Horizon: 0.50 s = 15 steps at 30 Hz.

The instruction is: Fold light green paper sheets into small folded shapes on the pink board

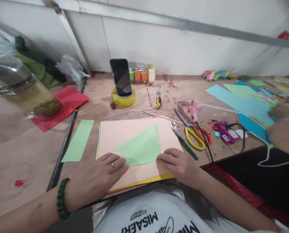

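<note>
A folded sheet of light green paper (142, 145), roughly triangular, lies on a stack of pale pink paper (110, 129) in front of me. My left hand (108, 171), with fingers together, presses on its lower left corner. At the lower right corner, the curled fingers of my right hand (178, 163) grip the green paper's edge; the fingertips are partly hidden. To the left of the stack lies a light green paper strip (78, 140). A green craft knife (185, 144) rests by the stack's right edge, close to my right hand.
Yellow-handled scissors (194, 137), a pink glue gun (191, 108) and a purple power strip (226, 131) lie on the right. A phone (121, 77) stands in a tape roll (123, 98). At left is a glass jar (25, 90). Another person's hand (283, 111) is at far right.
</note>
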### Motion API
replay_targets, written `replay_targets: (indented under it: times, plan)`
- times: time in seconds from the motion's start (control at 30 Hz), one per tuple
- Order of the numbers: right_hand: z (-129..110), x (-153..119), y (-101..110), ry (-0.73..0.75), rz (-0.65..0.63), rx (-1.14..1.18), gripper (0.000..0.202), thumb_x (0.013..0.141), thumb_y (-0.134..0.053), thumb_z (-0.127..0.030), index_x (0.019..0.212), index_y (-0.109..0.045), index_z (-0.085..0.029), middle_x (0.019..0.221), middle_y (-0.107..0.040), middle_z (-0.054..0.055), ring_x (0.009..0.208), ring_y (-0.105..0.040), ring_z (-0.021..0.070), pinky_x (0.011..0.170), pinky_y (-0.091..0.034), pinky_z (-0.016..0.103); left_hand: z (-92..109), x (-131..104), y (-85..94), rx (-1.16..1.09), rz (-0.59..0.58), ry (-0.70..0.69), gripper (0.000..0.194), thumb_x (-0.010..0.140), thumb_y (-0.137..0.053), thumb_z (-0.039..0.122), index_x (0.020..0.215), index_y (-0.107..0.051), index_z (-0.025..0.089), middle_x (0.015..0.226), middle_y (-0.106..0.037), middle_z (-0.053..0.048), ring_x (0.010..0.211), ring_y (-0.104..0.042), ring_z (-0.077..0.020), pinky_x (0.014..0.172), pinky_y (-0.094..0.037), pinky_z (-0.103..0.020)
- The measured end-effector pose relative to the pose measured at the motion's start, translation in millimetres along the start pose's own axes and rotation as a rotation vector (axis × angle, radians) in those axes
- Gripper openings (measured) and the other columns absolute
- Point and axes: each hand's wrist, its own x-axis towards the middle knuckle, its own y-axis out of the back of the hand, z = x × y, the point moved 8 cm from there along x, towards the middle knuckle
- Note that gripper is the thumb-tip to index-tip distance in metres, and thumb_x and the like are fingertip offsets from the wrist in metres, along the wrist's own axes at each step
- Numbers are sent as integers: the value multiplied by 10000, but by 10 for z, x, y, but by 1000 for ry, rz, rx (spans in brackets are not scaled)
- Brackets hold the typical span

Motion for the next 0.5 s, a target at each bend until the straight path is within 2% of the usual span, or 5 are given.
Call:
replay_targets:
  times: [0.17,0.27,0.33,0.4,0.5]
  plan:
    - [-95,119,-19,-28,8,-63,327,978,-338,-85,878,-646,-140,988,-666,108,859,-554,205,735,-496,351,50,92,3,-81,-60,80,284,849,-414,55,1025,-615,155,962,-615,-79,873,-542,-231,804,-455,-358]
    - [-238,312,-120,29,-70,-106,225,960,-415,-117,994,-638,-111,875,-650,91,745,-533,204,639,-484,334,123,249,-39,-16,-94,88,407,821,-416,78,1200,-563,99,907,-618,-108,820,-561,-259,746,-481,-401]
    - [-270,360,-158,55,-94,-108,176,946,-469,-136,979,-639,-106,846,-642,81,735,-527,203,625,-478,322,170,295,-78,42,-100,69,440,828,-411,77,1249,-538,59,906,-630,-125,819,-574,-273,731,-487,-417]
    - [-223,318,-157,37,-92,-98,167,947,-474,-140,941,-639,-114,858,-644,83,751,-527,197,634,-477,312,191,266,-97,86,-71,64,409,841,-426,69,1227,-560,57,941,-644,-137,823,-588,-268,750,-484,-414]
    - [-100,142,-102,-22,-44,-73,217,960,-421,-114,925,-635,-125,892,-656,93,765,-531,187,649,-482,306,191,125,-55,142,53,81,341,861,-441,48,1155,-612,77,992,-669,-141,849,-609,-251,811,-467,-399]
